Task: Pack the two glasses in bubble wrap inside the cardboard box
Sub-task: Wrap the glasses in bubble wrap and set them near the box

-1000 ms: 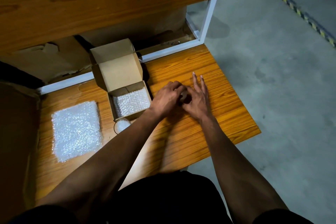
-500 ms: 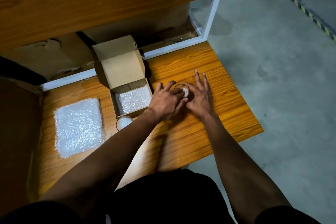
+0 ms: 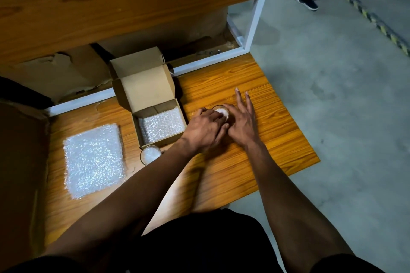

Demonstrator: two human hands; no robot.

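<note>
On the wooden tabletop (image 3: 255,162) both hands meet around one glass (image 3: 220,111) that stands upright to the right of the cardboard box (image 3: 155,117); white bubble wrap fills the mouth of this glass. The left hand (image 3: 205,128) lies over the near side of the glass with its fingers curled onto the rim and the wrap inside it. The right hand (image 3: 243,122) cups the glass from the right, its thumb and forefinger against the wall while the other fingers stretch out straight over the wood. The box stands open, its lid flap tipped back toward the white frame rail (image 3: 206,62), and a sheet of bubble wrap (image 3: 162,126) lines its floor. The second glass (image 3: 150,154) stands just in front of the box's near wall, also stuffed with white wrap, untouched by either hand. A loose square of bubble wrap (image 3: 94,160) lies flat on the left part of the tabletop, well apart from the hands. On the grey floor (image 3: 332,95) at the upper right, a second person's legs and dark shoes (image 3: 307,3) show beside a yellow-and-black striped line (image 3: 377,24).
</note>
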